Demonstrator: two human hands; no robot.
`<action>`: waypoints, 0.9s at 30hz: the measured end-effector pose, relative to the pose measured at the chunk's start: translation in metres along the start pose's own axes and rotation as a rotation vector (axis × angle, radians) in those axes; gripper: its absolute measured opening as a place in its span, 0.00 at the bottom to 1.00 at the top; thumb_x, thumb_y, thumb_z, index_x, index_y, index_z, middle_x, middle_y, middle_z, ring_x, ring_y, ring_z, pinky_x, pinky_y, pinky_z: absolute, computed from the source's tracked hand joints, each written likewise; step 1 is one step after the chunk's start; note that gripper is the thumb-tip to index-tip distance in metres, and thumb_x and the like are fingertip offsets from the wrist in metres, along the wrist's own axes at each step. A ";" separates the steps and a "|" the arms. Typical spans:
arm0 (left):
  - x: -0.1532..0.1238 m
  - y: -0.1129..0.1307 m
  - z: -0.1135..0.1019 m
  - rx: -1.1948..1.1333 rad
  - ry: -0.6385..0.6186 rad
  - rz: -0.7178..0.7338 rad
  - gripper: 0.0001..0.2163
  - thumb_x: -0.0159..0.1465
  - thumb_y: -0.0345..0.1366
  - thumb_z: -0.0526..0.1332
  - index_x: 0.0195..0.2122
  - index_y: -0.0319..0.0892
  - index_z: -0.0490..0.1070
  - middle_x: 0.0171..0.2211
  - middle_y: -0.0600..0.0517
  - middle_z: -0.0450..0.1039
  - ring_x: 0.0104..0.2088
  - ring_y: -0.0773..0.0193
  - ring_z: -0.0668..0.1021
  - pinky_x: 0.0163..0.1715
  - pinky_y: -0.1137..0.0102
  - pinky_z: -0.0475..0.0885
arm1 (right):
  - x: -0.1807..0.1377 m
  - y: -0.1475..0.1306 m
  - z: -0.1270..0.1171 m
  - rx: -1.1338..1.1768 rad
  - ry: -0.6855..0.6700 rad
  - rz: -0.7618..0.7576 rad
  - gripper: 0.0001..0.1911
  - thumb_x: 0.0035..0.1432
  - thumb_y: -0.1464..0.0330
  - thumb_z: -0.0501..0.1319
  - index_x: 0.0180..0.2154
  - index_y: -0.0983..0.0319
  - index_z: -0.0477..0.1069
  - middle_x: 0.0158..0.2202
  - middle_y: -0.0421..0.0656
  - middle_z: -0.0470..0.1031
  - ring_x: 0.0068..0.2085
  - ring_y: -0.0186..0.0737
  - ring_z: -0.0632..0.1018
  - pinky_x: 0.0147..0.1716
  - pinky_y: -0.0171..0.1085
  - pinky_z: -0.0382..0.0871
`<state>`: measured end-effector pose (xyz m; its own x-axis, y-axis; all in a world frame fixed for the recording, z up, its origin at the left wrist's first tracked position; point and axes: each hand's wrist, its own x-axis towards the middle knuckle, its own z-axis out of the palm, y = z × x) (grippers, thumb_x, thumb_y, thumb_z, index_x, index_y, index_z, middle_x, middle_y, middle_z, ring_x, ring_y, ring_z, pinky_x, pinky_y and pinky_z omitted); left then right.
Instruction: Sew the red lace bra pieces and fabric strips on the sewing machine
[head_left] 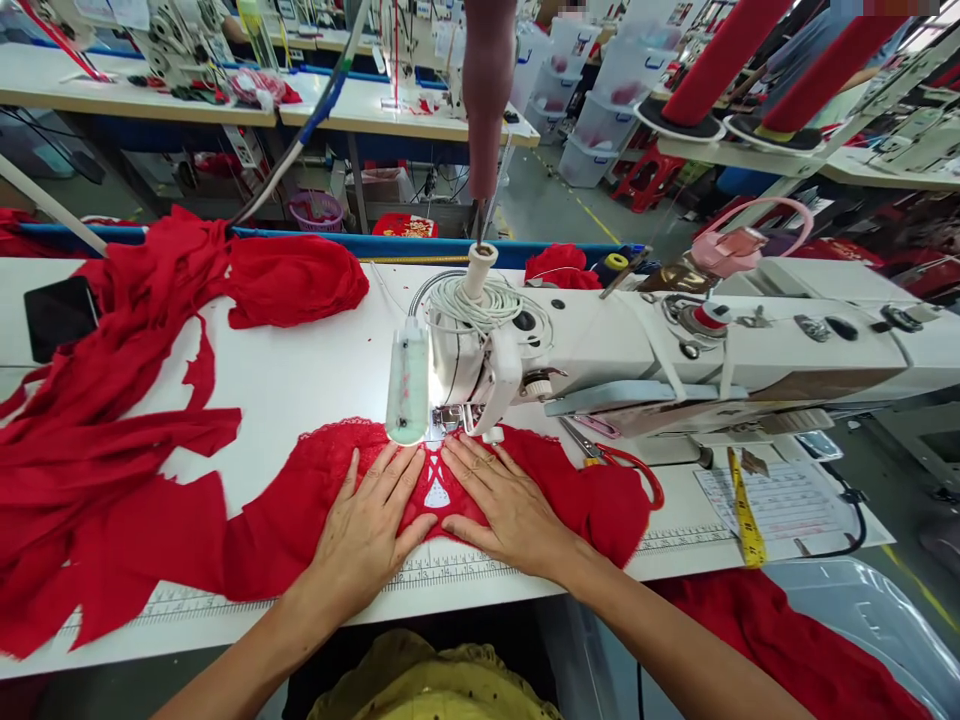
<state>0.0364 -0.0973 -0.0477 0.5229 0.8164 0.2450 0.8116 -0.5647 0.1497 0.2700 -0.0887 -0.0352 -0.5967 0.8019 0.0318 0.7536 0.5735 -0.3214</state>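
A red lace garment piece (326, 455) lies across the bed of a white sewing machine (600, 330), its upper edge at the presser foot (448, 420). My left hand (375, 520) rests flat on the lace, fingers stretched toward the foot. On the other side, my right hand (510, 505) presses flat on the same piece, fingers spread. Between the hands, crossed straps frame a small opening where the white bed shows. The thumbs point at each other without touching. A lit lamp (409, 385) hangs just left of the needle area, and the needle tip is hidden.
Red fabric pieces (135, 500) heap on the left near a black phone (60, 315). Red-handled scissors (630, 470) lie right of the garment. A yellow tape measure (745, 510) crosses a paper sheet (787, 505). A clear plastic bin (862, 600) with red cloth stands below right.
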 end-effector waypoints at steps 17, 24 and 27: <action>0.001 0.000 -0.002 0.066 -0.034 0.034 0.22 0.72 0.45 0.53 0.67 0.52 0.61 0.67 0.45 0.61 0.66 0.45 0.65 0.61 0.40 0.60 | 0.001 -0.001 0.000 -0.001 -0.014 0.029 0.44 0.67 0.52 0.57 0.72 0.58 0.37 0.72 0.46 0.50 0.70 0.51 0.58 0.67 0.55 0.56; 0.000 -0.001 0.001 0.054 0.017 0.037 0.26 0.73 0.47 0.51 0.69 0.43 0.55 0.67 0.45 0.61 0.67 0.50 0.64 0.67 0.45 0.52 | 0.001 -0.001 0.000 0.019 -0.013 0.029 0.43 0.68 0.52 0.56 0.73 0.59 0.37 0.72 0.47 0.49 0.71 0.52 0.56 0.67 0.55 0.54; 0.000 -0.002 0.002 0.062 0.042 0.049 0.26 0.73 0.48 0.49 0.68 0.40 0.56 0.67 0.45 0.62 0.67 0.51 0.64 0.68 0.47 0.48 | 0.001 0.000 0.001 0.019 -0.003 0.026 0.43 0.68 0.51 0.56 0.73 0.58 0.36 0.72 0.47 0.49 0.71 0.51 0.56 0.68 0.55 0.54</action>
<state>0.0351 -0.0962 -0.0503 0.5519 0.7815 0.2908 0.8006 -0.5942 0.0776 0.2690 -0.0887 -0.0362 -0.5776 0.8161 0.0199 0.7638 0.5489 -0.3395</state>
